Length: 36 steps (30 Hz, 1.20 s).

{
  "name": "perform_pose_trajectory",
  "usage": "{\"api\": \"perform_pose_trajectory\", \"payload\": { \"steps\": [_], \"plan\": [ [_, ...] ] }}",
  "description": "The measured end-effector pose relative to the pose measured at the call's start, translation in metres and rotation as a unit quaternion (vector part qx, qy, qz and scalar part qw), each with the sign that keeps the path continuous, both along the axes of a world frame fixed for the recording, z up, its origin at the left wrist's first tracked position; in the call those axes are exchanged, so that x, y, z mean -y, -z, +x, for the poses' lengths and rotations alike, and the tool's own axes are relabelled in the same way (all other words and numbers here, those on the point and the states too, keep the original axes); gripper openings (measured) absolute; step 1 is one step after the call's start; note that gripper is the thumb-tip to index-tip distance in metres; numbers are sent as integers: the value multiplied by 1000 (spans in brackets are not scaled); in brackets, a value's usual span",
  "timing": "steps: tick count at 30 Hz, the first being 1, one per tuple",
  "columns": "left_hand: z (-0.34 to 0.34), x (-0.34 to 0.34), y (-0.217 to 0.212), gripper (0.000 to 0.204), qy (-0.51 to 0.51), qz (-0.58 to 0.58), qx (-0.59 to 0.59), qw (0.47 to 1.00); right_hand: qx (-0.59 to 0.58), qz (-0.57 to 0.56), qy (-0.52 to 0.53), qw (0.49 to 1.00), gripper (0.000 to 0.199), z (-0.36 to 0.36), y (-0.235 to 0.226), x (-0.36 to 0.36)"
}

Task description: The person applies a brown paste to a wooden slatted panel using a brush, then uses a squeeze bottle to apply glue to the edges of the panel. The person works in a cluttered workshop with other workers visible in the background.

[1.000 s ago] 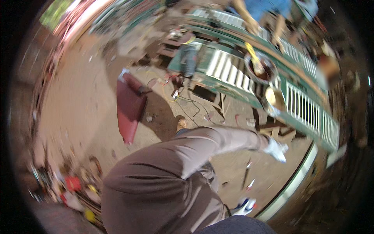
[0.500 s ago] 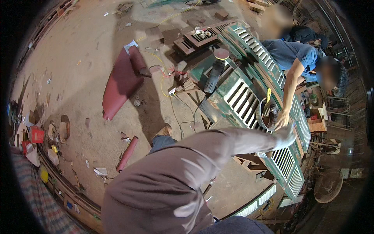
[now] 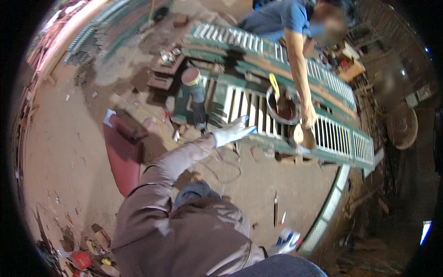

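Observation:
My left hand (image 3: 232, 132), in a white glove with blue on it, reaches over the near edge of a green louvred shutter (image 3: 226, 104). Its fingers are stretched out and nothing shows in them. A power sander (image 3: 197, 99) with a round disc stands on the shutter to its left. To its right sits a bucket (image 3: 272, 112) with dark brown contents and a yellow-handled tool (image 3: 274, 85) in it. My right hand (image 3: 287, 240), in a white and blue glove, is low by my lap; it is smeared and its fingers are unclear.
A co-worker's bare hand (image 3: 308, 116) is at a small pale container (image 3: 302, 137) beside the bucket. Another green shutter (image 3: 230, 39) lies behind. A red sheet (image 3: 121, 154) lies on the floor at left. A cord (image 3: 226, 173) loops below the shutter.
My left hand has drawn back leftward from beside the co-worker's hand, its fingers now spread. My right hand has come into view. The whole view has turned.

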<state>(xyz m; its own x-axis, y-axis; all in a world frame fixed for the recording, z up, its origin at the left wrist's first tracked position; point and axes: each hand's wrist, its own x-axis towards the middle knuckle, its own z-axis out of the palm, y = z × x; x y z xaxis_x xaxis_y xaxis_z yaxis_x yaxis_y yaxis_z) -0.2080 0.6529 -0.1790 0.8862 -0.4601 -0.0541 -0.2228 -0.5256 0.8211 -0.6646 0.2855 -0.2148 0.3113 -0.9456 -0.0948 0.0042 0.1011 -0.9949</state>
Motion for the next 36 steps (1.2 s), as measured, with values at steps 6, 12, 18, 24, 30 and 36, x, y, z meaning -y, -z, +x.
{"api": "perform_pose_trajectory", "payload": {
  "steps": [6,12,18,24,30,36],
  "plan": [
    [151,46,29,63,-174,-8,43,984,-72,50,48,995,33,-5,56,-63],
    [141,107,24,49,-209,47,-63,975,-110,55,14,992,37,79,53,-90],
    [119,112,-29,67,-239,-175,367,882,-135,63,-3,989,41,124,49,-91],
    [271,4,-194,65,-522,-254,325,747,-153,47,5,987,45,107,48,-80],
    [195,73,-173,60,-146,-1,367,919,-161,50,36,985,49,78,47,-65],
    [120,168,-20,79,-66,77,389,915,-138,67,83,985,53,-10,52,-10]
  ]
}}
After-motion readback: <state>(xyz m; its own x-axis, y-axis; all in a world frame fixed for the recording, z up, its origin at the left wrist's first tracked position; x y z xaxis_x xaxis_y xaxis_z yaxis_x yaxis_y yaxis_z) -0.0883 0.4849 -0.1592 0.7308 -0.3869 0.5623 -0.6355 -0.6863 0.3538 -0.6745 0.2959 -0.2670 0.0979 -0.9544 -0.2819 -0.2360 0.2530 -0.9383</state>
